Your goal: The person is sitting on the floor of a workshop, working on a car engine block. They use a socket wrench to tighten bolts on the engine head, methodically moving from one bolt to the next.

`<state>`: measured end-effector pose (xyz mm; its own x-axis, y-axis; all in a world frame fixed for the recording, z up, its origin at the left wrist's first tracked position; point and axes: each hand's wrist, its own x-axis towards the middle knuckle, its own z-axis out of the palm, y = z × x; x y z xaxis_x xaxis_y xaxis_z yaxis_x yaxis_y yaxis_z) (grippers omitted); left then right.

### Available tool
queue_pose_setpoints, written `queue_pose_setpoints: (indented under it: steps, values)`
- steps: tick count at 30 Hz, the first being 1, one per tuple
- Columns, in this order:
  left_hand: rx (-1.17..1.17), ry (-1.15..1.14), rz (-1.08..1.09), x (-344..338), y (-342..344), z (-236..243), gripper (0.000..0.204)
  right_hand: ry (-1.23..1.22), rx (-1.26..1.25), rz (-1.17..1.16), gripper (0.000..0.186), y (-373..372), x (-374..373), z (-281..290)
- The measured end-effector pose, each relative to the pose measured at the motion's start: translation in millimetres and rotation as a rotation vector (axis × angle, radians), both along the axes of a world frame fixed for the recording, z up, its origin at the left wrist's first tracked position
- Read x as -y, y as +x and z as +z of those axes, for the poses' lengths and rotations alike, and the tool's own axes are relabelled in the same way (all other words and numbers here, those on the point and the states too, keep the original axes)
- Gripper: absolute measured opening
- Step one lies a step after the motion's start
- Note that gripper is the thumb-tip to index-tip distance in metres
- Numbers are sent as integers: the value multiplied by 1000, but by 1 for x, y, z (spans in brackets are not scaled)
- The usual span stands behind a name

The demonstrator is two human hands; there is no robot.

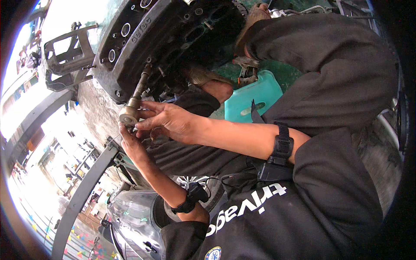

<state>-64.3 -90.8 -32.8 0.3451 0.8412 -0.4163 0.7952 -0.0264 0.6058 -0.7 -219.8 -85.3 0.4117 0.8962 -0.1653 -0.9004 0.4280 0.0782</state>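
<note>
A metal socket wrench with a round head [128,115] and a long extension bar [141,84] reaches up to the side of a dark, greasy engine [173,41]. The bar's far end meets the engine near its lower edge. My right hand [171,123] is closed, its thumb and fingers around the round head and the near end of the bar. Just below, my left hand [132,142] has its fingertips curled against the underside of the same head. Whatever handle the wrench has is hidden behind my fingers.
A black metal bracket [69,54] juts out left of the engine. Between my legs stands a turquoise plastic stool [242,100]. Beyond my left arm are a clear plastic-covered rounded object [132,212] and a grey metal beam [82,197]. My bare foot [258,13] rests at the engine's right.
</note>
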Motion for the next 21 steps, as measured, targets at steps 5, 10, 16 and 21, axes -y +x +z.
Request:
queue_pose_setpoints:
  steps: [5, 10, 16, 21]
  values:
    - [-70, 483, -247, -2, 0, 22, 45, -77, 130, -86, 43, -2, -3, -2]
    - [-17, 296, -400, 7, -12, 18, 41, -180, 139, -99, 44, -5, -7, -3]
    - [216, -249, -155, 34, -32, 2, 41, -403, 381, -172, 38, 1, -5, -6]
    - [541, -339, -151, 53, -25, -13, 57, -641, 513, -22, 36, 15, 3, 7]
